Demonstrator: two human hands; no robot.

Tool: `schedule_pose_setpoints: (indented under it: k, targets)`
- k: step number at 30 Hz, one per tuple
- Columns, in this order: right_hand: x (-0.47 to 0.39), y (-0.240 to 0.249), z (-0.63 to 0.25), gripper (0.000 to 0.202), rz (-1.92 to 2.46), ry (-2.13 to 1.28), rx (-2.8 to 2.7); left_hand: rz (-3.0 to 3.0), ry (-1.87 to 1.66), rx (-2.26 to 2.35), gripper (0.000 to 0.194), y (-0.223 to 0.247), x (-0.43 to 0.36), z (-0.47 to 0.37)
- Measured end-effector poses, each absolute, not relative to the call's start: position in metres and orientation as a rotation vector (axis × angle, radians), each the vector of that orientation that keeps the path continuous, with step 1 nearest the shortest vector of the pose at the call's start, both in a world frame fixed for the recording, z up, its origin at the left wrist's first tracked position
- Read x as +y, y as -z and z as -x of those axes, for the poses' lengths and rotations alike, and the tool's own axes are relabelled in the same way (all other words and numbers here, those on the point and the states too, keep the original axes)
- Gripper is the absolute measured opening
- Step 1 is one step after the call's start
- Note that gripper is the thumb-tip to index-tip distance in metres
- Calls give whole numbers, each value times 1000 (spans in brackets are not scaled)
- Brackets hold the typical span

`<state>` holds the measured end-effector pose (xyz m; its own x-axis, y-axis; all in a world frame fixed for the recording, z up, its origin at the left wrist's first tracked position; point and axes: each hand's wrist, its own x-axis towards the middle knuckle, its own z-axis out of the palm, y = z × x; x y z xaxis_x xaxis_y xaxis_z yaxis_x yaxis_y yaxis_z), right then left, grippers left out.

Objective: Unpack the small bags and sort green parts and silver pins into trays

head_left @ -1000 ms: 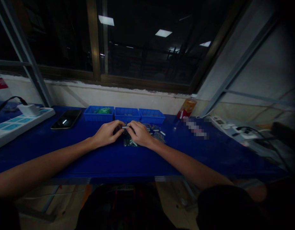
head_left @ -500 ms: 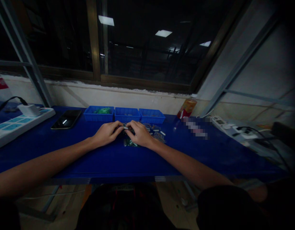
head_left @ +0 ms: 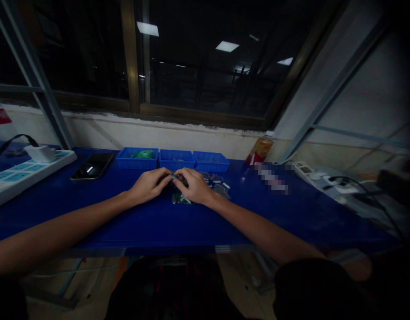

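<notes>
My left hand (head_left: 152, 185) and my right hand (head_left: 193, 184) meet over the middle of the blue table, fingers closed and thumbs pointing inward. Between their fingertips they pinch one small greenish part (head_left: 173, 176), mostly covered by the fingers, so its kind is unclear. Under and beside the right hand lie several small green pieces with pale strips (head_left: 185, 200), resembling circuit boards. To the right of that hand is a spread of small clear and whitish parts (head_left: 220, 186), too small to name.
Three blue bins (head_left: 176, 158) line the back, the left one holding green material (head_left: 143, 154). A phone (head_left: 92, 166) and a white power strip (head_left: 31, 171) lie left. At the right stand a drink bottle (head_left: 260, 150) and another power strip with plugs (head_left: 341, 184).
The small part between my fingertips has turned: its pale side showed before, and now a darker, greenish side shows. My hands stay in nearly the same place.
</notes>
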<state>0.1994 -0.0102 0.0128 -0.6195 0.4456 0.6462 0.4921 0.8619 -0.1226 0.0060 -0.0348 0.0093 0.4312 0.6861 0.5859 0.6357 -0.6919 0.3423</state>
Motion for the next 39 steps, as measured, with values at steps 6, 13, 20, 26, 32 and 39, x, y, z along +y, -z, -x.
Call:
schedule_pose_setpoints:
  k: [6,13,20,26,32,39]
  targets:
    - [-11,-13,-199,21,663,119,-2337,-2531,-1130,1190,27,-13,-35,-6]
    - [-8,-9,-199,16,647,209,-2360,-2623,-1027,1310,36,-12,-34,-6]
    - [-7,-6,-194,19,705,266,-2366,-2677,-984,1467,40,-8,-28,-3]
    - [-7,-12,-194,17,786,326,-2316,-2623,-977,1481,39,-9,-29,-4]
    - [9,-22,-210,18,883,280,-2160,-2713,-973,1354,25,-4,-27,-5]
    - [48,-23,-250,15,1097,252,-1944,-2844,-669,1210,32,3,-23,-3]
